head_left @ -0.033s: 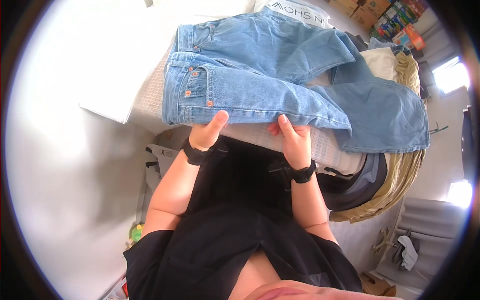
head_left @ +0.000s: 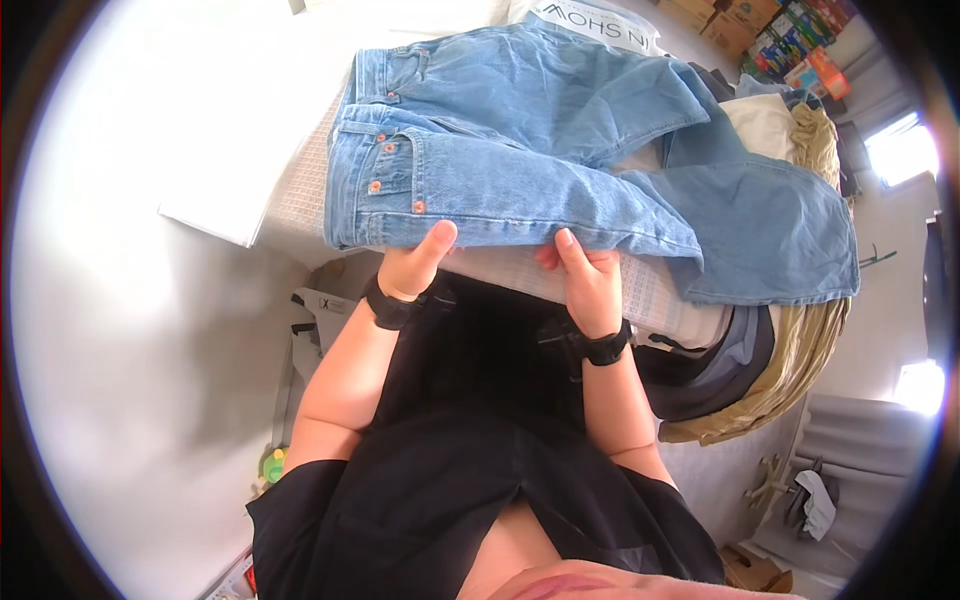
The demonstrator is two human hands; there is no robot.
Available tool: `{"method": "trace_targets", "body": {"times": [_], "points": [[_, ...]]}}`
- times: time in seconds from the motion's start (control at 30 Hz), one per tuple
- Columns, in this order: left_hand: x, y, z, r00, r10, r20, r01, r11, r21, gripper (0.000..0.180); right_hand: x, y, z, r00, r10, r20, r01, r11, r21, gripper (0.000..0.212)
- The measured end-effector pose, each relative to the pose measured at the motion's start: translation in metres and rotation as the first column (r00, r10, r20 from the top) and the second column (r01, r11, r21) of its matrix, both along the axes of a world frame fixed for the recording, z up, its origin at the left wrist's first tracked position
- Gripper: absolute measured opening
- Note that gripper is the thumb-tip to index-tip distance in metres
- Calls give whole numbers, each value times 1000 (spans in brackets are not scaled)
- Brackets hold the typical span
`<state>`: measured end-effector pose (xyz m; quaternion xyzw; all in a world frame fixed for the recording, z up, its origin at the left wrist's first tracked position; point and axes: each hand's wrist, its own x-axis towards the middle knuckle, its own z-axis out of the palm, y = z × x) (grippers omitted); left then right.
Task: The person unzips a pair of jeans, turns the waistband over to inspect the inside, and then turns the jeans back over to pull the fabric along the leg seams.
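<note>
A pair of light blue jeans (head_left: 510, 170) lies across a surface with a pale checked cover (head_left: 300, 195). Its waistband is at the left, with copper rivets around the pocket, and denim legs stretch right. My left hand (head_left: 415, 265) pinches the near side edge below the pocket, thumb on top. Farther along that edge, to the right, my right hand (head_left: 594, 285) has its thumb against the denim. The fingers of both hands are partly hidden beneath the cloth. Whether the denim at far right belongs to this pair, I cannot tell.
Dark garments and an olive cloth (head_left: 800, 350) hang over the surface's right end. A clear plastic bag (head_left: 590, 25) lies beyond the jeans. A white sheet-like panel (head_left: 215, 160) is at the left. Cardboard boxes (head_left: 730, 30) stand far right, above a grey curtain (head_left: 870, 450).
</note>
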<state>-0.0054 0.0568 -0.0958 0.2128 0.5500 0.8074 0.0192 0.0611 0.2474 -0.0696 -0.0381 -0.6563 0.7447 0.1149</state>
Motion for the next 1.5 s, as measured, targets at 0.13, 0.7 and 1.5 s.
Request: {"method": "trace_targets", "body": {"times": [0.13,0.7,1.5], "points": [[1,0,8,999,-36,35,36,999,-14,28,0,-1,0,1000,-15,14,15,1000,0,27],[10,32,17,964,65,259,-93,991,100,16,1,2,3,997,-11,79,8,999,39,30],[17,22,25,957,-57,284,119,972,-203,23,9,2,8,993,110,46,-110,994,2,19]]}}
